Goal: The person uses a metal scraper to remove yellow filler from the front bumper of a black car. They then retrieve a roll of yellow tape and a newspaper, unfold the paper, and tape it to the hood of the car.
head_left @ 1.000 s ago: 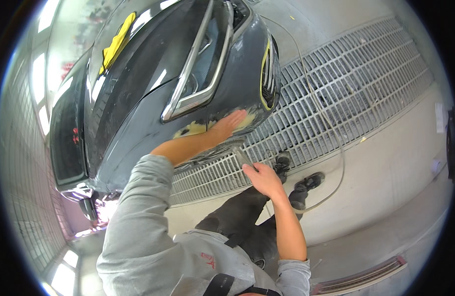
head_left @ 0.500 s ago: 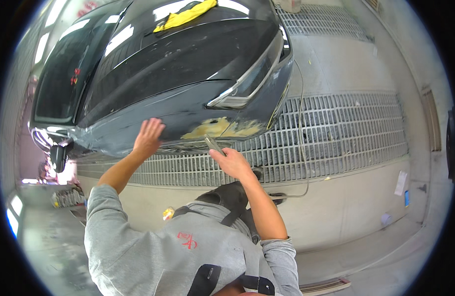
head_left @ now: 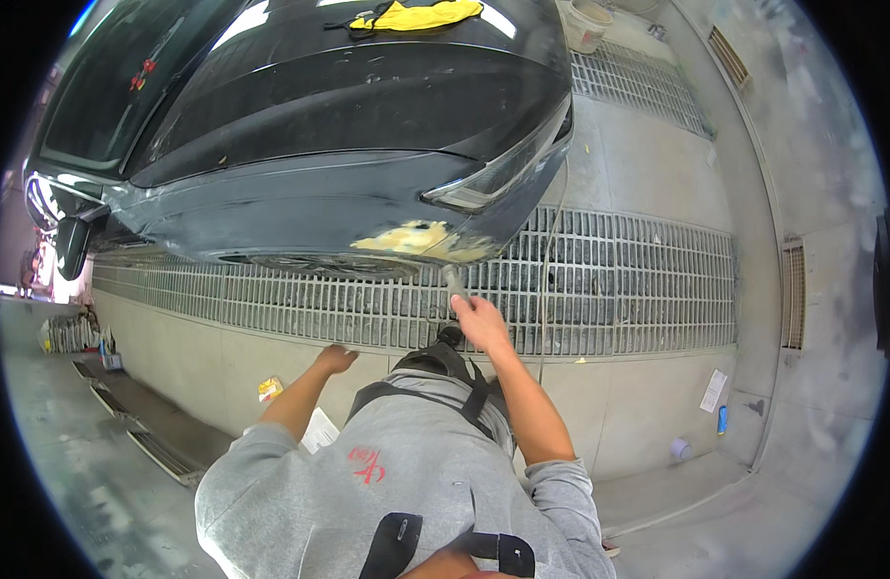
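My right hand (head_left: pixel 482 324) is closed round a narrow grey block (head_left: pixel 453 280), which looks like a sanding block. Its far end is close to the car's front bumper; contact cannot be made out. On the black car's dull grey fender (head_left: pixel 300 212), a cream-yellow filler patch (head_left: pixel 406 237) spreads toward the bumper, below the headlight (head_left: pixel 479 188). Away from the car, my left hand (head_left: pixel 339 359) hangs low over the floor at my left side, its fingers loosely curled and nothing visible in them.
A yellow-and-black cloth (head_left: pixel 416 14) lies on the hood. Metal floor grating (head_left: pixel 619 280) runs beside and under the car, crossed by a thin hose (head_left: pixel 549 261). A bucket (head_left: pixel 586 27) stands at the far right. The side mirror (head_left: pixel 73 246) sticks out at left.
My left hand has left the fender and dropped back to my side, its fingers now curled. My right hand has moved slightly right with the block, and the view has shifted.
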`<control>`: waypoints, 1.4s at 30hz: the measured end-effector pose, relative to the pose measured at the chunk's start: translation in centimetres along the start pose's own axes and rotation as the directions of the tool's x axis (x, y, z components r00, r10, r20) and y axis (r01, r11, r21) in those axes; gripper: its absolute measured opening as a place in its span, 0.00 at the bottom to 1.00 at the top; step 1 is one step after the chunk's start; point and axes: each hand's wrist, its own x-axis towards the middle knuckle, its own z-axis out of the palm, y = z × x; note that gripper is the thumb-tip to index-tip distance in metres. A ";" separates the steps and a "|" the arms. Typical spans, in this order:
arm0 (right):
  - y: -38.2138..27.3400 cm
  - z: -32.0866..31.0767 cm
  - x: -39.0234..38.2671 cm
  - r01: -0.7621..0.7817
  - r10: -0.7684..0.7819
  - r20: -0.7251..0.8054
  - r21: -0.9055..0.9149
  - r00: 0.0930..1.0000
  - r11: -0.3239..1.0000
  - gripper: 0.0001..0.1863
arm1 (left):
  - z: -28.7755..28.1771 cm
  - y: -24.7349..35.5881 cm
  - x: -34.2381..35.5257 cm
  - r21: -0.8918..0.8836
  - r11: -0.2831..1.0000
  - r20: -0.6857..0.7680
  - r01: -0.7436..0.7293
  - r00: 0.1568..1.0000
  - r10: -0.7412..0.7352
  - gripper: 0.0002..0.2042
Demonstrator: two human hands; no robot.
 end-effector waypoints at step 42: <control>30.5 -47.6 -23.8 0.266 -0.121 -0.705 0.099 0.699 0.959 0.18 | -10.6 93.1 -17.6 -0.956 -0.279 -0.108 0.094 0.768 0.631 0.17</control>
